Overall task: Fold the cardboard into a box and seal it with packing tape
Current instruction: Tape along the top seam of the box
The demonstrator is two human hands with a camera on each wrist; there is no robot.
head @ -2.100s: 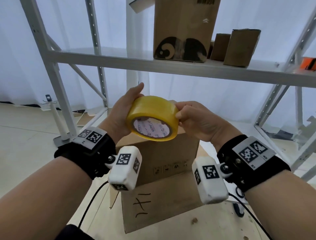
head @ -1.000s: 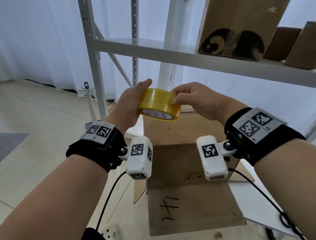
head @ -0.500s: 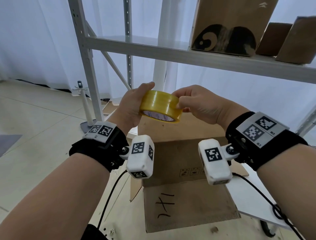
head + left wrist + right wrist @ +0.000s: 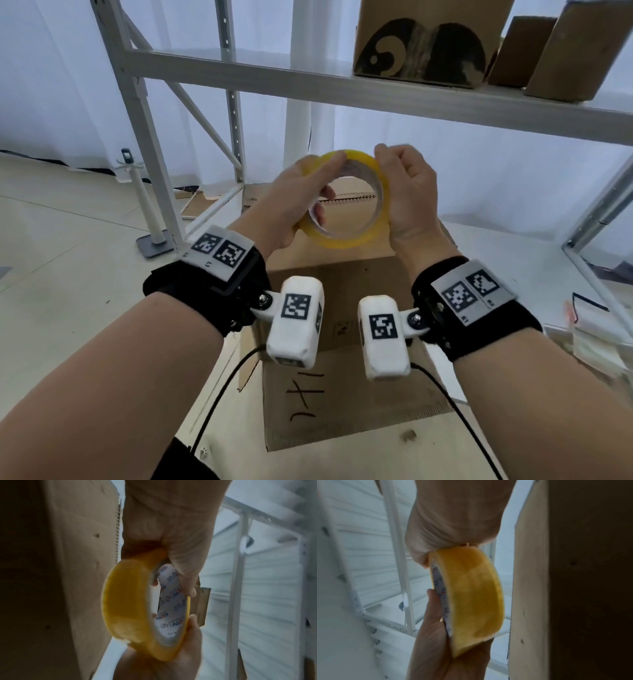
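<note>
A yellow packing tape roll [image 4: 349, 236] is held upright in the air above the brown cardboard box [image 4: 329, 274], its hole facing me. My left hand [image 4: 301, 195] grips the roll's left side, thumb on the top rim and fingers through the core. My right hand [image 4: 404, 185] holds the right side with its fingers curled over the top edge. The box's front flap [image 4: 342, 404] lies folded out flat and bears black pen marks. The left wrist view shows the roll [image 4: 130, 608] beside the box wall [image 4: 51, 574]; in the right wrist view the roll [image 4: 474, 595] is beside the box [image 4: 573, 588].
A white metal rack [image 4: 342, 89] crosses above and behind my hands, with cardboard boxes [image 4: 421, 37] on its shelf. A white stand on a grey base [image 4: 150, 219] is on the floor at the left. Flat cardboard [image 4: 202, 205] lies behind the box.
The roll has tipped from lying nearly flat to standing with its hole toward me. My left fingers have slid into the core, and my right hand has moved onto the right rim.
</note>
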